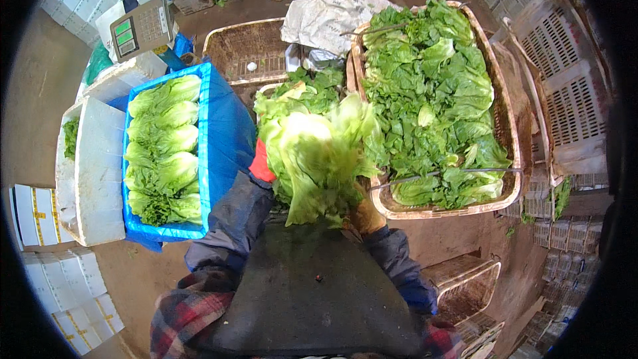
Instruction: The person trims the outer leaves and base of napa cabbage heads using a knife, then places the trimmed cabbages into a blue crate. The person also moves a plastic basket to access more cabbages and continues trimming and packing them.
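Note:
A large lettuce head (314, 159) with loose, spread outer leaves is before my chest, partly blurred. My left hand (262, 162), in a red glove, holds its left side, with the fingers hidden behind leaves. At its lower right, my right hand (369, 212), in a tan glove, grips the leaves; its fingertips are mostly covered. Just beyond the head, more leaves fill a smaller container (266, 89). To the left, a box lined with blue plastic (227, 119) holds a row of trimmed lettuce heads (172, 137). A big crate (516, 179) of leafy lettuce (428, 99) stands at right.
A digital scale (142, 30) stands behind the blue-lined box. White foam boxes (99, 174) flank it on the left. Farther ahead are a brown plastic crate (244, 50) and a white sack (329, 20). An upright crate (563, 75) and a lower crate (468, 284) are at right.

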{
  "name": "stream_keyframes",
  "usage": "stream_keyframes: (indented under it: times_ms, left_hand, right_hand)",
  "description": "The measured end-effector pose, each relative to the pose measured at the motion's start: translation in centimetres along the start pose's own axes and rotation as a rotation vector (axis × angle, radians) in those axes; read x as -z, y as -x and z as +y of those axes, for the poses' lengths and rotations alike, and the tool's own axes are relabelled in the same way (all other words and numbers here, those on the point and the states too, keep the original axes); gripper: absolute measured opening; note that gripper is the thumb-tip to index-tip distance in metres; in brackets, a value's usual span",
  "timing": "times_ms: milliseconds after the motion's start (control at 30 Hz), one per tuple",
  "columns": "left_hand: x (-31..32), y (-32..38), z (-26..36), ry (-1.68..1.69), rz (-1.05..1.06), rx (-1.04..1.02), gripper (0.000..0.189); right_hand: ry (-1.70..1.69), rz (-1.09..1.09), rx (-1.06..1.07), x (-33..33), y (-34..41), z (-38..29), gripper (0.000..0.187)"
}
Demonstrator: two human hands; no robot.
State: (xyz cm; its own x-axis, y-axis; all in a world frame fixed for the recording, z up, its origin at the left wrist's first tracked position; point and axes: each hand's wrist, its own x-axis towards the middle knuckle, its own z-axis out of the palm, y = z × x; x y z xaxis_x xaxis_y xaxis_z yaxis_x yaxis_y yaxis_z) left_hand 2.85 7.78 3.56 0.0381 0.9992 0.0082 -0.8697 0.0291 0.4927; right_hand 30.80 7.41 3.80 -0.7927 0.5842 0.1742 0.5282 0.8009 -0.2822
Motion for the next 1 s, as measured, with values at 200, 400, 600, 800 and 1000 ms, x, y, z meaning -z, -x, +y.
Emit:
stream_keyframes:
  times_ms: [200, 400, 600, 800, 1000]
  left_hand:
    - [-3.4, 1.7, 1.9, -0.439, 0.187, 0.05, 0.049]
    - [-4.7, 0.1, 3.7, -1.847, -0.269, 0.653, 0.064]
    - [-6.6, -2.5, -1.4, -0.69, 0.096, -0.023, 0.08]
    - [-1.9, -2.5, -3.6, -0.585, 0.381, -0.176, 0.069]
    - [5.6, -1.4, -1.0, -1.498, 0.472, 0.075, 0.069]
  right_hand:
    - [-0.421, 0.733, -0.523, 5.3, -1.2, 0.9, 0.037]
    - [-1.427, 0.477, -0.717, 9.3, -0.4, 5.8, 0.032]
    - [-2.358, 0.093, -0.713, 4.6, -1.1, 4.1, 0.045]
    - [-2.187, 0.0, -1.231, 0.7, -2.1, 0.2, 0.037]
    - [-2.333, -0.564, -1.136, 3.7, 2.3, -1.7, 0.053]
